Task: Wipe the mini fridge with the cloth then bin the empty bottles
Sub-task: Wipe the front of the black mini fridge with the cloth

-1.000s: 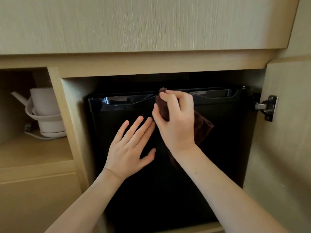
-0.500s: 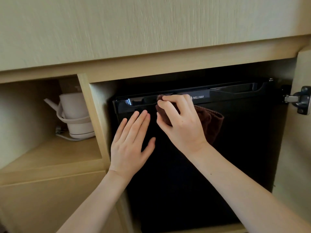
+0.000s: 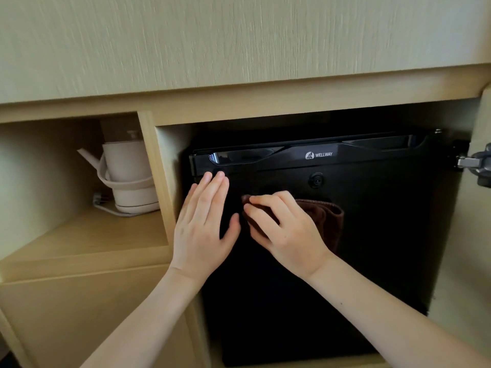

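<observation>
A black mini fridge (image 3: 372,235) marked WELLWAY sits shut inside a light wooden cabinet bay. My right hand (image 3: 287,232) presses a dark brown cloth (image 3: 326,219) flat against the upper left part of the fridge door, below the handle strip. My left hand (image 3: 204,227) lies flat on the door's left edge, fingers together and pointing up, holding nothing. A small round lock (image 3: 316,180) shows on the door just above the cloth. No bottles are in view.
A white electric kettle (image 3: 127,176) on its base with a cord stands in the open shelf bay to the left. The cabinet door (image 3: 473,235) swings open at the right on a metal hinge (image 3: 475,164). A wooden panel (image 3: 239,41) overhangs above.
My right hand slid the cloth down from the fridge's top handle strip onto the door face, uncovering the logo. My left hand stayed flat on the door. The camera view shifted leftward.
</observation>
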Action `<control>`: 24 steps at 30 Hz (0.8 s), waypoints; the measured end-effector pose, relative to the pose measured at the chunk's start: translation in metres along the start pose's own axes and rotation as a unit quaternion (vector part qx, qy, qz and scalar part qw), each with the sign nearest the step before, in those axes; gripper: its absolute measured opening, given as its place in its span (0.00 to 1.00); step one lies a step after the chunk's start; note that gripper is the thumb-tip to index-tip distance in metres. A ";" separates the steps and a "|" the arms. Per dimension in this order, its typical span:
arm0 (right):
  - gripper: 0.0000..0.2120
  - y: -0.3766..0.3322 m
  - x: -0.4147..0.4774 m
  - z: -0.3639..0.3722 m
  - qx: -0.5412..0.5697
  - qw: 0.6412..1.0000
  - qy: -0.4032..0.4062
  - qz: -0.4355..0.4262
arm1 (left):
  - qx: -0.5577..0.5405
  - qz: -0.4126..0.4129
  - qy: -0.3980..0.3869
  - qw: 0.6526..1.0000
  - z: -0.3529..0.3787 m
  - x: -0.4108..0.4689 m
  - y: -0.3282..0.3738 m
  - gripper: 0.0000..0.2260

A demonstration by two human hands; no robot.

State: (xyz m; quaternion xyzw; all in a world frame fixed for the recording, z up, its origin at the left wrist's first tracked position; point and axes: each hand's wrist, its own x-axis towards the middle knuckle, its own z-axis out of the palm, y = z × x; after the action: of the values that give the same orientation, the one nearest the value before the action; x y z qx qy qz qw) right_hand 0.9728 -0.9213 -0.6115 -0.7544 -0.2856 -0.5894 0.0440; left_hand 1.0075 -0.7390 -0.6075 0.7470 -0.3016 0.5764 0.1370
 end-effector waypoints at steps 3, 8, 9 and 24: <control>0.10 0.028 -0.022 -0.022 -0.018 1.000 -0.004 0.018 | 0.012 0.008 0.004 1.000 0.001 0.001 0.001 0.25; 0.10 0.074 -0.037 -0.057 -0.076 0.982 0.105 0.137 | 0.020 0.073 -0.009 0.997 0.005 -0.001 0.004 0.24; 0.10 0.079 -0.040 -0.061 -0.077 0.974 0.124 0.171 | 0.019 0.082 -0.014 0.996 0.006 -0.002 0.004 0.24; 0.12 0.059 -0.126 -0.050 -0.021 0.976 -0.005 0.219 | 0.007 0.126 -0.121 0.985 0.032 -0.060 0.039 0.23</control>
State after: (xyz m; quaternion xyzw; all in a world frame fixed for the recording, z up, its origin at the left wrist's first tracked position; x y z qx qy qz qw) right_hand 0.9401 -1.0386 -0.6958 -0.8023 -0.1015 -0.5675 0.1548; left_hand 0.9999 -0.7694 -0.6789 0.7684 -0.4037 0.4962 0.0205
